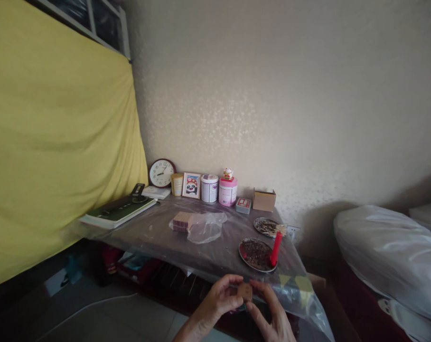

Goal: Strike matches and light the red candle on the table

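A small brown matchbox (245, 292) is held up between both hands, in front of the table's near edge. My left hand (220, 300) pinches its left side between thumb and fingers. My right hand (268, 308) has its thumb and forefinger closed on the right side. Just beyond them, a round metal plate (249, 268) holds dark burnt bits, and a red candle (276, 249) stands upright at its right. Behind that lies a second metal plate (260, 220) with pale sticks on it. Further left, a block of small boxes (182, 222) sits partly in clear plastic wrap (208, 228).
Along the wall stand a round clock (162, 173), a framed panda picture (192, 186), a white tin (210, 188), a pink tin (228, 192) and an open cardboard box (264, 200). Books (119, 213) lie at the table's left. A plastic-covered pile (382, 256) stands right.
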`<state>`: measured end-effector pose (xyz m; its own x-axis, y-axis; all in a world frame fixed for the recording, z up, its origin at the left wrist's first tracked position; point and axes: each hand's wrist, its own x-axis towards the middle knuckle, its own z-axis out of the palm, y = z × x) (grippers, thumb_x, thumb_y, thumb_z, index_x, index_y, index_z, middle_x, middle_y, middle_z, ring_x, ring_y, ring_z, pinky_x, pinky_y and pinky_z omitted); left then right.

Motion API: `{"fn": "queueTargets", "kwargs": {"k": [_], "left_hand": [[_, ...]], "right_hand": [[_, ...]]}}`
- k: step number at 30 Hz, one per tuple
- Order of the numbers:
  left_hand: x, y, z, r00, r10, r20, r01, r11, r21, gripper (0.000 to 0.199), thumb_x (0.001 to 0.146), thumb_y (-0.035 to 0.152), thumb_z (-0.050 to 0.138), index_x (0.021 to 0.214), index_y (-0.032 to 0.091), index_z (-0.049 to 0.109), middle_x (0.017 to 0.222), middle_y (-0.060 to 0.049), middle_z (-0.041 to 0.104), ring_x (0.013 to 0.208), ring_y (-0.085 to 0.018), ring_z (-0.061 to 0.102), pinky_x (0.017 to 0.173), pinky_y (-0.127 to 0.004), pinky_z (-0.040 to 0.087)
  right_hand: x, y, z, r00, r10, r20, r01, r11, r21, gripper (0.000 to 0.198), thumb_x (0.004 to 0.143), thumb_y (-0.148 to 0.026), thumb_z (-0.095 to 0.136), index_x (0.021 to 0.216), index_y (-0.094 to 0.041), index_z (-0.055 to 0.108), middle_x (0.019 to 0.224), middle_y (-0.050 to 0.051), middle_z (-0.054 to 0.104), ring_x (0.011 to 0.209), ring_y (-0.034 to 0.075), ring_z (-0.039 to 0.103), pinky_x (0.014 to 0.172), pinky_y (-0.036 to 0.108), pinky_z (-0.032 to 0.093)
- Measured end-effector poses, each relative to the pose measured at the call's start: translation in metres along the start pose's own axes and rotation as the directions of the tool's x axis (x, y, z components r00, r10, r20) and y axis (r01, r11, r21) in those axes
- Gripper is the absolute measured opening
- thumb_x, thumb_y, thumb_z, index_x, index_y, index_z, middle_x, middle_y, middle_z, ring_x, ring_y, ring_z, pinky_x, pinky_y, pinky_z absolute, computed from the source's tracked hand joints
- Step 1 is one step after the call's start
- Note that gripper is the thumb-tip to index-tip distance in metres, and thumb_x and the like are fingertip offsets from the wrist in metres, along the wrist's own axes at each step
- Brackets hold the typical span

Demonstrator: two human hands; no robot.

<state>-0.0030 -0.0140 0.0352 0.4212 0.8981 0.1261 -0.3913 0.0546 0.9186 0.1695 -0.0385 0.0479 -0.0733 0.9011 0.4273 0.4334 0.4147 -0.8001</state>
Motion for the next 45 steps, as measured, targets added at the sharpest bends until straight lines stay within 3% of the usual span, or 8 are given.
{"fn": "queueTargets", "kwargs": {"k": [7,13,17,23,30,38,45], "left_hand": [[-0.001,0.002,-0.002,0.997,0.031,-0.065,-0.03,0.999,0.021,0.036,0.069,0.032,0.07,0.099,0.016,0.06,0.097,-0.008,0.068,0.092,-0.023,0.058,0.081,-0.034,0.039],[0.004,-0.007,-0.006,0.988,0.052,-0.146,-0.057,0.998,-0.026,0.026,0.07,0.03,0.067,0.091,0.015,0.062,0.092,-0.007,0.068,0.091,-0.023,0.057,0.081,-0.034,0.038],[0.005,-0.004,-0.001,0.99,0.03,-0.137,-0.039,0.997,-0.065,0.024,0.069,0.029,0.068,0.087,0.015,0.062,0.089,-0.007,0.068,0.09,-0.021,0.057,0.08,-0.033,0.037],[0.004,0.0,0.003,0.99,0.043,-0.132,-0.057,0.993,-0.102,0.021,0.068,0.027,0.069,0.084,0.015,0.062,0.086,-0.005,0.067,0.083,-0.017,0.055,0.077,-0.03,0.037],[0.002,0.0,0.009,0.994,0.028,-0.102,-0.038,0.994,-0.105,0.016,0.07,0.023,0.068,0.083,0.016,0.062,0.087,-0.005,0.068,0.085,-0.018,0.056,0.077,-0.03,0.037],[0.0,0.0,0.012,0.994,0.026,-0.102,-0.039,0.991,-0.126,0.015,0.07,0.022,0.068,0.082,0.016,0.063,0.089,-0.006,0.068,0.088,-0.019,0.057,0.08,-0.031,0.038],[0.002,-0.003,0.009,0.995,0.032,-0.095,-0.047,0.987,-0.156,0.014,0.071,0.023,0.068,0.083,0.017,0.064,0.089,-0.005,0.067,0.087,-0.018,0.057,0.08,-0.03,0.039]], "right_hand": [[0.0,0.008,-0.002,0.997,0.079,0.003,-0.079,0.993,0.089,0.043,0.07,-0.042,0.067,0.109,-0.022,0.061,0.109,0.008,0.066,0.104,0.026,0.061,0.09,0.033,0.049],[0.003,0.028,-0.004,0.966,0.196,-0.166,-0.122,0.919,0.375,0.03,0.071,-0.045,0.067,0.09,-0.022,0.067,0.095,0.007,0.071,0.093,0.025,0.065,0.087,0.032,0.05],[0.005,0.023,-0.006,0.957,0.243,-0.161,-0.146,0.877,0.457,0.027,0.069,-0.043,0.07,0.086,-0.023,0.07,0.092,0.006,0.072,0.09,0.025,0.066,0.086,0.034,0.051],[0.006,0.013,-0.007,0.952,-0.001,-0.307,0.092,0.955,0.281,0.02,0.069,-0.04,0.07,0.078,-0.022,0.073,0.088,0.005,0.071,0.084,0.022,0.067,0.081,0.028,0.053],[0.0,0.018,0.001,0.948,-0.151,-0.279,0.187,0.977,0.107,0.016,0.078,-0.033,0.064,0.088,-0.023,0.07,0.088,0.003,0.071,0.083,0.018,0.067,0.079,0.023,0.053],[-0.004,0.013,0.002,0.971,-0.112,-0.213,0.119,0.993,0.021,0.017,0.083,-0.034,0.057,0.093,-0.023,0.064,0.089,0.002,0.07,0.084,0.016,0.067,0.075,0.019,0.052],[-0.003,0.008,0.001,0.962,-0.194,-0.193,0.191,0.981,-0.037,0.016,0.086,-0.033,0.053,0.091,-0.022,0.062,0.089,0.002,0.069,0.084,0.017,0.065,0.077,0.021,0.051]]}}
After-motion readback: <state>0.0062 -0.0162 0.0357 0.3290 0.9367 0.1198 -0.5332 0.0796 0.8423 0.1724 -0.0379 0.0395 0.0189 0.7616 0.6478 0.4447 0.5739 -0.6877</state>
